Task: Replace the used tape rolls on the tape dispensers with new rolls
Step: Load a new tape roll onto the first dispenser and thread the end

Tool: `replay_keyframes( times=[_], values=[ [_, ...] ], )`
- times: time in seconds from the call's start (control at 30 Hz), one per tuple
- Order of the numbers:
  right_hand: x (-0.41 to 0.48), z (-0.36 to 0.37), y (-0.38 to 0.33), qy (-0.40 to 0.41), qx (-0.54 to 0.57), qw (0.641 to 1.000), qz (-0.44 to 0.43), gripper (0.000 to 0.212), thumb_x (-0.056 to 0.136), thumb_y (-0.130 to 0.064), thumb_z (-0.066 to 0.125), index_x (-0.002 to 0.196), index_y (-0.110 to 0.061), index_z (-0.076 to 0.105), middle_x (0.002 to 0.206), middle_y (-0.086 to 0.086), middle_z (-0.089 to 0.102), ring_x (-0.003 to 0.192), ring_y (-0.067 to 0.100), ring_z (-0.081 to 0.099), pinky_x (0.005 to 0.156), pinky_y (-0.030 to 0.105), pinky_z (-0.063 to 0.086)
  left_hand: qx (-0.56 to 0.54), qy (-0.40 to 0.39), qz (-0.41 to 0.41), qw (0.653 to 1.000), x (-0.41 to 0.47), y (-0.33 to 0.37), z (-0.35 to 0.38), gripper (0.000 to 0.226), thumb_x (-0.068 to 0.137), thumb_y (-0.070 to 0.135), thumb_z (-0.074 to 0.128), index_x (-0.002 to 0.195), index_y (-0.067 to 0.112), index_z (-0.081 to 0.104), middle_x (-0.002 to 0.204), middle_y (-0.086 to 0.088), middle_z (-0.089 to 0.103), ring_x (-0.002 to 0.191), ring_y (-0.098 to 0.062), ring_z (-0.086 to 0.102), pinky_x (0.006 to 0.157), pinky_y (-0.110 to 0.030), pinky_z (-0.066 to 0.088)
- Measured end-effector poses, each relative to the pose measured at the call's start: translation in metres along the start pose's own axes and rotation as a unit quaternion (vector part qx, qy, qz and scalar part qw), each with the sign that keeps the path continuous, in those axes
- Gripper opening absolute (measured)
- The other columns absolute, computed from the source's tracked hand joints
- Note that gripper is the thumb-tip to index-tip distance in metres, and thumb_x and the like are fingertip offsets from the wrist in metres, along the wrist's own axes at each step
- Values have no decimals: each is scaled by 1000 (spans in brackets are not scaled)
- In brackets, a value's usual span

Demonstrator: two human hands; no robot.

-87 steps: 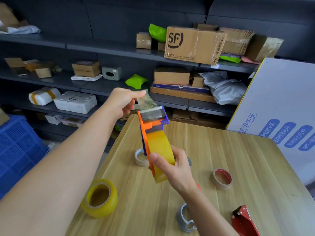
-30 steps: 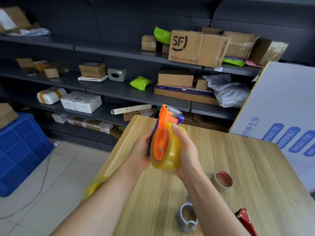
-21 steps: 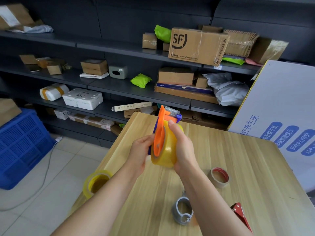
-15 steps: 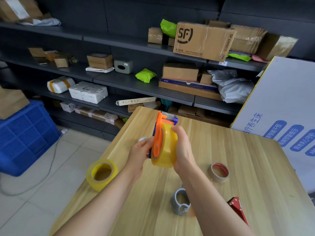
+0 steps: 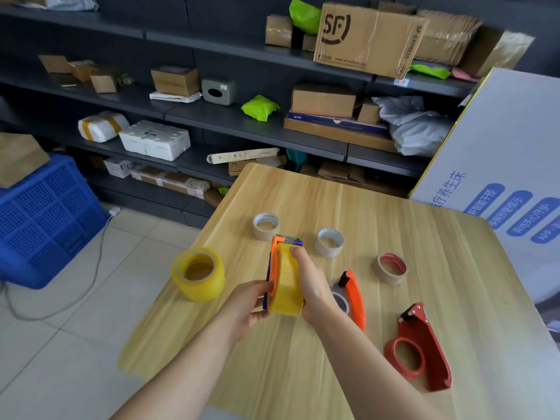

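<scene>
Both hands hold an orange and purple tape dispenser (image 5: 275, 265) loaded with a full yellow roll (image 5: 288, 286), just above the wooden table (image 5: 303, 374). My left hand (image 5: 247, 307) grips its near left side. My right hand (image 5: 309, 286) wraps over the roll from the right. A second full yellow roll (image 5: 198, 274) stands near the table's left edge. Two nearly empty cores (image 5: 266, 226) (image 5: 329, 242) and a red-lined core (image 5: 391, 268) lie beyond. An orange dispenser (image 5: 351, 298) lies partly behind my right wrist. A red dispenser (image 5: 419, 350) lies empty at the right.
Dark shelves (image 5: 230, 116) with cardboard boxes and parcels run along the back. A large white printed board (image 5: 500, 183) leans at the table's right side. A blue crate (image 5: 39, 216) stands on the tiled floor at the left, with a cable beside it.
My left hand let go of the tape's end and came back to the dispenser. Both hands have lowered the loaded dispenser toward the table, and the view has tilted down.
</scene>
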State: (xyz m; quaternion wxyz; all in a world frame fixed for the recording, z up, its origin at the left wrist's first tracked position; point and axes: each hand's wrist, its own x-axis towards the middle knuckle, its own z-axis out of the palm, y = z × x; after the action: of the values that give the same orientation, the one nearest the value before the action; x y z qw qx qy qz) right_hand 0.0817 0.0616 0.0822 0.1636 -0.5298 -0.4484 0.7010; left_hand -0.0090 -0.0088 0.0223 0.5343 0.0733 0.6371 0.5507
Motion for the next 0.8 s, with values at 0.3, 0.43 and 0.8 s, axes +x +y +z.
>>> replay_keyframes(
  times=[0.3,0.43,0.8],
  values=[
    [-23,14,81,16,-19,999,40,42,77,-58,64,94,-20,57,103,4,66,98,22,64,98,44,51,105,26,-111,988,-19,-59,-37,17,88,6,51,77,10,63,70,-5,61,62,-16,55,54,-24,42],
    [-31,8,109,-19,-5,995,94,20,88,-35,56,94,-17,60,89,6,62,84,24,60,85,37,48,178,36,-130,975,-19,-85,-48,19,84,1,45,71,10,56,65,-8,54,56,-19,47,54,-22,35],
    [-23,-1,157,-51,-88,989,107,26,94,-42,59,94,-17,66,83,-1,71,78,15,65,78,30,50,298,36,-133,945,-12,-128,-67,18,84,12,58,66,12,60,59,-6,58,49,-17,51,43,-17,37]
  ],
)
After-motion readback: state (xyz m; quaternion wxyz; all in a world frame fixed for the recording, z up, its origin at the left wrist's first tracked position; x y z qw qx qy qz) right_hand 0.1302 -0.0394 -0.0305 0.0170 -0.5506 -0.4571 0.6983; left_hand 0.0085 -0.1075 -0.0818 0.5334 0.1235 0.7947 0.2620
